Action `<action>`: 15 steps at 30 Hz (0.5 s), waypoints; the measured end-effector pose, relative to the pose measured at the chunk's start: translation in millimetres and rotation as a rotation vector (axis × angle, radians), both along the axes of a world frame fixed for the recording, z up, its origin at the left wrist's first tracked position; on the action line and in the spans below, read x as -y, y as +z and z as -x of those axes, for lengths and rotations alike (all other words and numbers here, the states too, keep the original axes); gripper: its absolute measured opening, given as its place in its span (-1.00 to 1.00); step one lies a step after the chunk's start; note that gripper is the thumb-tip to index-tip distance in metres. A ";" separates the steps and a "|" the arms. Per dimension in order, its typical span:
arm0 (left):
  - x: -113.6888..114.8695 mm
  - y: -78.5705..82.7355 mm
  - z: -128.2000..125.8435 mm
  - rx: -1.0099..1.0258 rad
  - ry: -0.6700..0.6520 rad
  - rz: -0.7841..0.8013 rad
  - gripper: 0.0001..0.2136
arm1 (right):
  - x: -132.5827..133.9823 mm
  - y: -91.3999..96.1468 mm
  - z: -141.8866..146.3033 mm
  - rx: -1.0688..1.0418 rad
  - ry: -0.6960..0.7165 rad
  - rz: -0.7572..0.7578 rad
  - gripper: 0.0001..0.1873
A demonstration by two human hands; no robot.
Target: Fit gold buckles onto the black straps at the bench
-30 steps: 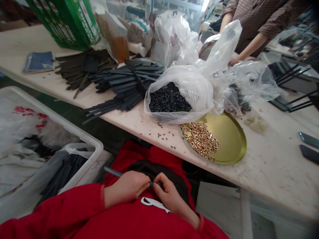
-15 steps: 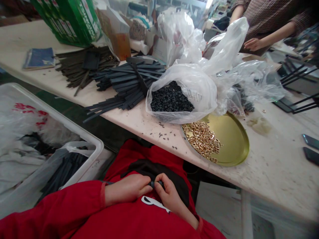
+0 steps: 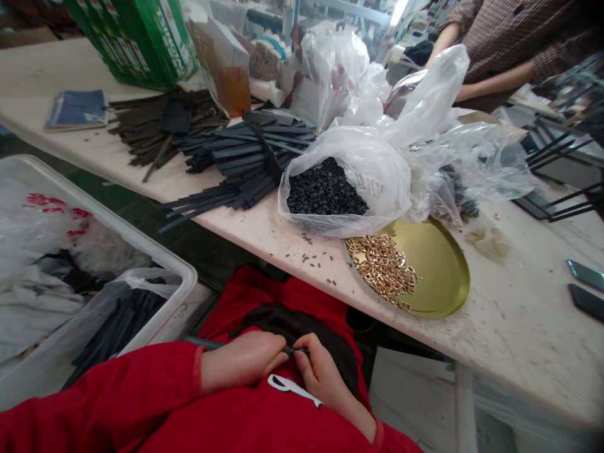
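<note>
My left hand (image 3: 243, 362) is closed around a thin dark strip (image 3: 205, 343) that sticks out to the left, held low against my red jumper. My right hand (image 3: 321, 371) pinches the strip's right end, with something small and dark at the fingertips. Both hands meet in my lap, below the table edge. On the table above them stand an open plastic bag of small black pieces (image 3: 325, 189) and a round gold tray (image 3: 443, 264) holding several small brass pieces (image 3: 382, 267).
A pile of dark strips (image 3: 245, 157) lies on the table, left of the bag. A white bin (image 3: 182, 277) with plastic bags stands at my left. Green box (image 3: 136, 38) at back left; another person's arm (image 3: 495, 78) at back right. Two dark flat items (image 3: 585, 286) lie far right.
My hands stayed together in my lap while the strip slid rightwards through my left hand, so less of it sticks out to the left. The other person's hand moved about behind the bags.
</note>
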State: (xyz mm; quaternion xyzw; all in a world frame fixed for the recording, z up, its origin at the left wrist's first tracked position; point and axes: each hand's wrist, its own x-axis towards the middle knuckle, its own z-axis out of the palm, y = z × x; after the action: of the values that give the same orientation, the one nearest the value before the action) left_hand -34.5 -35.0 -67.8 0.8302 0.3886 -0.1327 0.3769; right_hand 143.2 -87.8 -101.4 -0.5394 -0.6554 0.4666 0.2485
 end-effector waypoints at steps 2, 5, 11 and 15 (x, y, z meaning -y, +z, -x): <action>1.0 -0.6 -2.6 -0.019 0.000 0.009 -0.74 | 0.5 -1.5 1.2 0.044 0.009 -0.027 -0.89; 0.9 2.1 -2.3 -0.037 0.025 0.014 -0.76 | 1.2 -2.2 3.4 0.085 -0.009 -0.055 -0.91; 0.3 2.9 4.4 0.045 -0.005 0.033 -0.72 | -1.4 3.7 4.2 0.026 -0.047 0.006 -0.92; 0.2 2.1 4.2 0.016 -0.019 -0.004 -0.69 | -2.5 6.3 2.2 -0.010 -0.039 0.058 -0.94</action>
State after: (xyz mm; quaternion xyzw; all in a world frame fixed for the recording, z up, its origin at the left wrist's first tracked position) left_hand -38.7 -35.2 -65.7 0.8356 0.3781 -0.1286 0.3771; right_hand 141.0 -85.3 -95.1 -0.5566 -0.6297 0.4831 0.2454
